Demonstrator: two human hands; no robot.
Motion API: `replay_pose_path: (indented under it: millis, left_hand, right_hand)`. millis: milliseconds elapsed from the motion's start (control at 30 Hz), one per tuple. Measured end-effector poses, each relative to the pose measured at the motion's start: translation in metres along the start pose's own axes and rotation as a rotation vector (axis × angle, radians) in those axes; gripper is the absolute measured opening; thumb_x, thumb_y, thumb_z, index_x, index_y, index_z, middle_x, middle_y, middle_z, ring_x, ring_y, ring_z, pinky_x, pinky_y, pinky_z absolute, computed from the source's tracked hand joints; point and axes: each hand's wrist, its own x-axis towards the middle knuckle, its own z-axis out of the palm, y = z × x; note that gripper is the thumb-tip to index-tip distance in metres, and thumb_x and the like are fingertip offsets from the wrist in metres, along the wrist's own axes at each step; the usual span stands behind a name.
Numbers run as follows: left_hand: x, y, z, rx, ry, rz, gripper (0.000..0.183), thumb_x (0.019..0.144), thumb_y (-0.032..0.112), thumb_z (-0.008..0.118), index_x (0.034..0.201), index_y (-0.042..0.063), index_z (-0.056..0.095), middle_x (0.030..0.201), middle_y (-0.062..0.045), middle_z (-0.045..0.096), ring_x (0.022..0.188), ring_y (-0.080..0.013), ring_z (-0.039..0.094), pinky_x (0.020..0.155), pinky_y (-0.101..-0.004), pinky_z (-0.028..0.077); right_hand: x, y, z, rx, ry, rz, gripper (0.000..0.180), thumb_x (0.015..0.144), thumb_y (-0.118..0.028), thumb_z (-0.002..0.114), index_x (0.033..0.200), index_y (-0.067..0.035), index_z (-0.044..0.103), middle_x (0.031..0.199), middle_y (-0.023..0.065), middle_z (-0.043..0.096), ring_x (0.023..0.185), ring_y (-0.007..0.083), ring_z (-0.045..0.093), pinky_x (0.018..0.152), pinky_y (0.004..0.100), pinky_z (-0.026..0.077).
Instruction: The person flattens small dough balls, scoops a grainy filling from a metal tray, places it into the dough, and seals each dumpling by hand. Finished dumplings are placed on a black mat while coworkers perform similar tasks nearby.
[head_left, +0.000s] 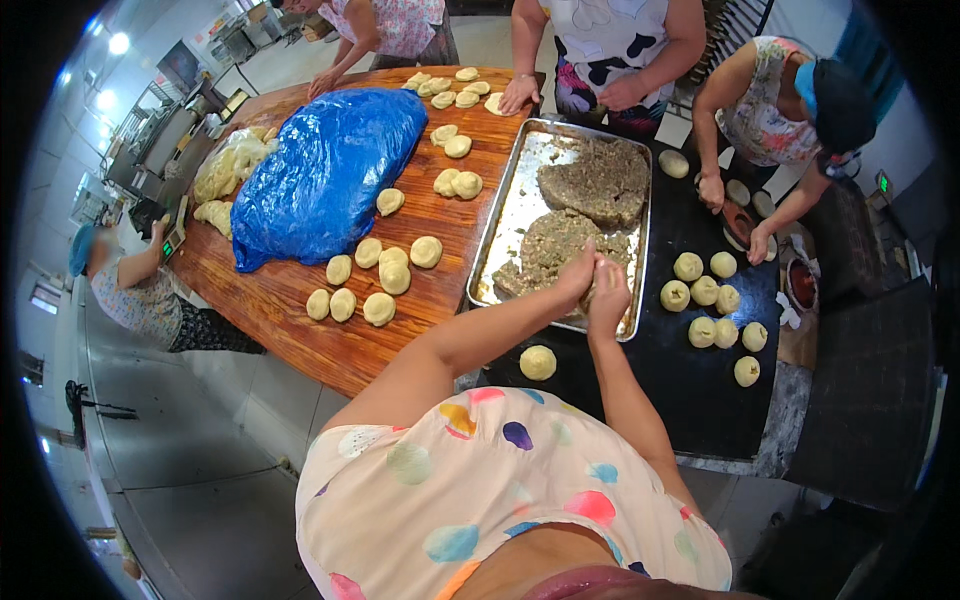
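Observation:
My left hand (576, 276) and my right hand (609, 301) are brought together over the near end of a metal tray (493, 238). Their fingers meet, and what lies between the palms is mostly hidden. Just beyond them sits a crumbly, grey-brown mound of filling (551, 244). A second, larger mound of filling (596, 180) lies in the far part of the tray. Close to my body, a round filled dough bun (538, 363) rests on the black tabletop (622, 397), left of my right forearm.
Flattened dough pieces (379, 308) and a blue plastic sheet (330, 172) over a bulky mass cover parts of the wooden table (300, 337). Several buns (703, 290) stand at right. A co-worker (772, 120) handles a brown tool there; other people stand around the tables.

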Motion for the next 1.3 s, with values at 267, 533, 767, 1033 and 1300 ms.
replay_pose_path:
  millis: [267,533,767,1033,1300]
  left_hand:
    - [-0.059,0.045,0.023,-0.402,-0.064,-0.093,0.069,0.09,0.068,0.041,0.124,0.009,0.053,0.121,-0.016,0.057,0.116,-0.028,0.055,0.094,-0.0473,0.048]
    - [-0.054,0.041,0.03,-0.413,0.122,0.134,0.031,0.1,0.034,0.05,0.108,0.006,0.059,0.096,-0.005,0.061,0.083,-0.0145,0.059,0.071,-0.031,0.05]
    - [-0.07,0.076,0.01,-0.216,0.029,-0.087,0.068,0.091,0.066,0.044,0.114,0.003,0.057,0.109,-0.009,0.061,0.1,-0.0187,0.061,0.087,-0.0346,0.05]
    - [-0.033,0.055,0.003,0.187,0.06,0.201,0.062,0.101,0.053,0.033,0.083,0.003,0.065,0.079,-0.008,0.064,0.071,-0.0167,0.056,0.068,-0.0354,0.046]
    - [-0.066,0.114,0.004,-0.323,-0.336,-0.053,0.064,0.093,0.063,0.043,0.125,0.008,0.05,0.121,-0.01,0.056,0.111,-0.0212,0.059,0.091,-0.0371,0.051]
  right_hand:
    - [0.027,-0.008,-0.011,0.808,0.169,0.47,0.036,0.094,-0.036,0.051,0.101,-0.004,0.065,0.099,0.0097,0.067,0.092,0.022,0.063,0.085,0.0331,0.049]
    - [0.008,-0.036,0.003,0.264,0.099,0.006,0.018,0.087,-0.009,0.062,0.103,-0.002,0.065,0.109,0.0093,0.066,0.102,0.0221,0.062,0.091,0.0328,0.046]
    - [0.019,-0.052,-0.009,0.608,0.051,0.289,0.044,0.099,-0.033,0.048,0.126,0.0,0.057,0.127,0.0114,0.059,0.12,0.0208,0.053,0.102,0.0309,0.038]
    - [0.009,-0.053,0.019,-0.194,0.219,-0.258,0.026,0.095,-0.021,0.054,0.095,0.0,0.069,0.092,0.0145,0.068,0.088,0.0288,0.065,0.083,0.0389,0.049]
    - [0.043,-0.084,0.01,0.679,0.282,0.24,0.02,0.094,-0.019,0.058,0.093,-0.001,0.066,0.095,0.0055,0.067,0.091,0.0131,0.058,0.085,0.027,0.043]
